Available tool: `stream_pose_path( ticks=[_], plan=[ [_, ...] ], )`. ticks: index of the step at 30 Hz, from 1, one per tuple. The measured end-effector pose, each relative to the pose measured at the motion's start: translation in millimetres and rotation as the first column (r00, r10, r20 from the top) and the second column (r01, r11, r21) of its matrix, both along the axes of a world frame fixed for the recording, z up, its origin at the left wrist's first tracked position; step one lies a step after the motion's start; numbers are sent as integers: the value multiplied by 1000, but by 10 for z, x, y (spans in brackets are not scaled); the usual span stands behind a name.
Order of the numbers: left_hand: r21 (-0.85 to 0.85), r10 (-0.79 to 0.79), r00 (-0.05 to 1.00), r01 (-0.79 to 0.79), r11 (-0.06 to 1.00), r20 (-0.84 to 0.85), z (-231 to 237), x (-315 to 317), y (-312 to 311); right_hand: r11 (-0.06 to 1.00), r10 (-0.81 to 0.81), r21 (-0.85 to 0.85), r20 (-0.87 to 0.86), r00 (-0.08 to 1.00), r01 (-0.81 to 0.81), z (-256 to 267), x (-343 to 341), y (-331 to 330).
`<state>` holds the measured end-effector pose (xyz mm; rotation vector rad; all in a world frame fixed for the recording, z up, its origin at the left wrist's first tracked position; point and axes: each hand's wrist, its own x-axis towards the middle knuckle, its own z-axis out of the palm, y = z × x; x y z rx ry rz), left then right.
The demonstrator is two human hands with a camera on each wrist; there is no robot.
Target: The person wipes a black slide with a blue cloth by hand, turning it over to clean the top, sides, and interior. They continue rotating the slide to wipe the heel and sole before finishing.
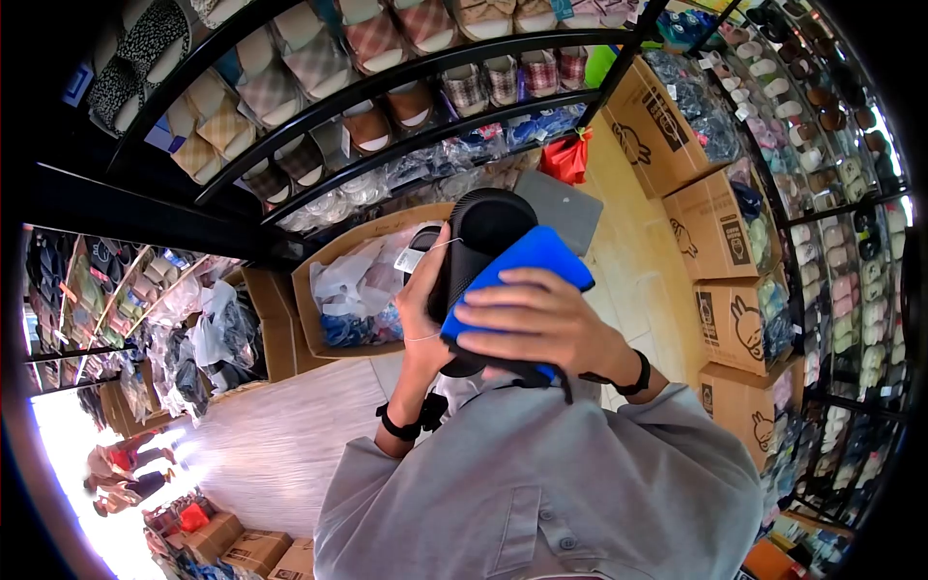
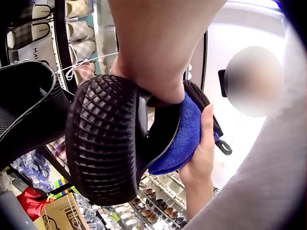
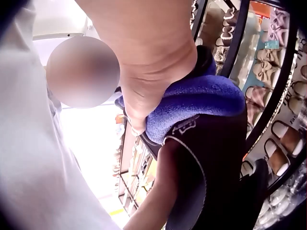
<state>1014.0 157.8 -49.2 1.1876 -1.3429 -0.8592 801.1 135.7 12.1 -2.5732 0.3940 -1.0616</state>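
A pair of black slippers (image 1: 493, 217), joined by a thin white string, is in front of the grey shirt. My left hand (image 1: 420, 290) grips one slipper, its fingers reaching into the opening. That slipper's ridged, textured sole (image 2: 103, 139) faces the left wrist camera, with the other slipper (image 2: 29, 110) beside it on the string. In my right hand (image 1: 541, 319) is a blue plush cleaning pad (image 1: 541, 253) with black edging and a small loop. The right wrist view has the pad pressed along the slipper's dark upper (image 3: 220, 143), with the right thumb at its edge.
Racks of slippers (image 1: 387, 68) curve overhead, and more shoe shelves (image 1: 841, 290) line the right side. An open cardboard box (image 1: 275, 329) of plastic-wrapped goods stands at left. Stacked cartons (image 1: 725, 232), a red plastic bag (image 1: 567, 158) and a grey box (image 1: 561, 208) are nearby.
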Motion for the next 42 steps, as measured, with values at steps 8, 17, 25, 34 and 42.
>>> stream_pose_path(
  ticks=[8,17,25,34,42],
  plan=[
    [-105,-39,997,33,994,-63,-77,34,44,993,-109,-31,65,992,111,-168,76,146],
    [-15,-1,995,0,1000,-101,-235,-61,161,963,-268,35,32,963,267,-305,-69,99],
    [4,-20,993,21,1000,-119,-301,-22,253,997,-49,-53,-6,999,48,-366,-37,234],
    [71,33,985,-21,997,-171,-290,25,364,995,11,-96,-4,1000,-11,-343,119,282],
    [68,-21,993,29,997,-118,-340,-18,426,976,-215,44,-2,977,215,-359,-10,202]
  ],
)
